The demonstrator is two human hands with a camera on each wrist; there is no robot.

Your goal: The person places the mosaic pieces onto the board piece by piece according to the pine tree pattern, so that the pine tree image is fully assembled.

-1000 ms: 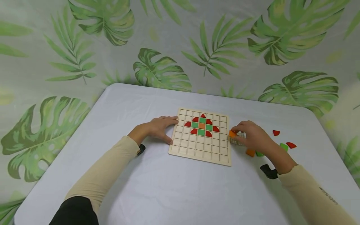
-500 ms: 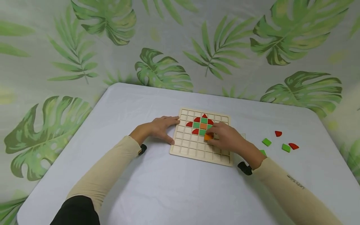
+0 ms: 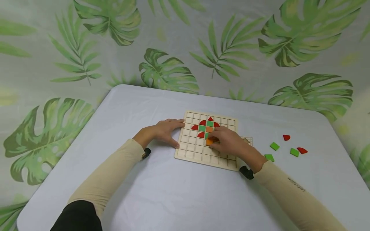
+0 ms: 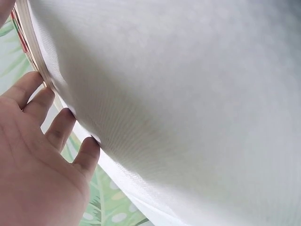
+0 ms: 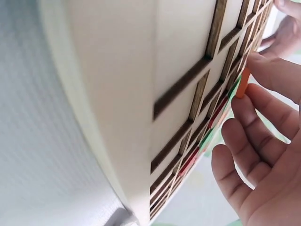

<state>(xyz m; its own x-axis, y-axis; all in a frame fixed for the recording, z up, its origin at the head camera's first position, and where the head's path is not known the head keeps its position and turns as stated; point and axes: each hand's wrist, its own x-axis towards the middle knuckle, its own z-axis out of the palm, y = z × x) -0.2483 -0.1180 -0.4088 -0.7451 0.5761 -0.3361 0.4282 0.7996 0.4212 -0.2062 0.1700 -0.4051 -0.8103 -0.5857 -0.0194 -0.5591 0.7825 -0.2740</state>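
A pale wooden grid board [image 3: 190,148] lies on the white table. Red, green and orange flat pieces form a pattern in its upper middle cells. My left hand [image 3: 163,131] rests against the board's left edge, thumb and fingers spread. In the left wrist view, those fingers [image 4: 61,127] touch the edge. Over the board, my right hand [image 3: 228,141] pinches an orange square tile [image 3: 209,142] just below the pattern. The right wrist view shows that orange tile [image 5: 243,82] standing tilted between thumb and fingertips. My right hand hides part of the pattern.
A small gridded piece [image 3: 248,140], partly covered by my right arm, lies beside the board's right edge. Farther right are loose green tiles [image 3: 274,146] and red rounded pieces [image 3: 302,150]. A leaf-printed cloth [image 3: 167,70] hangs behind the table.
My right hand has moved left from beside the board to over it, carrying the orange tile, then slightly farther left. My left hand stays at the board's edge.
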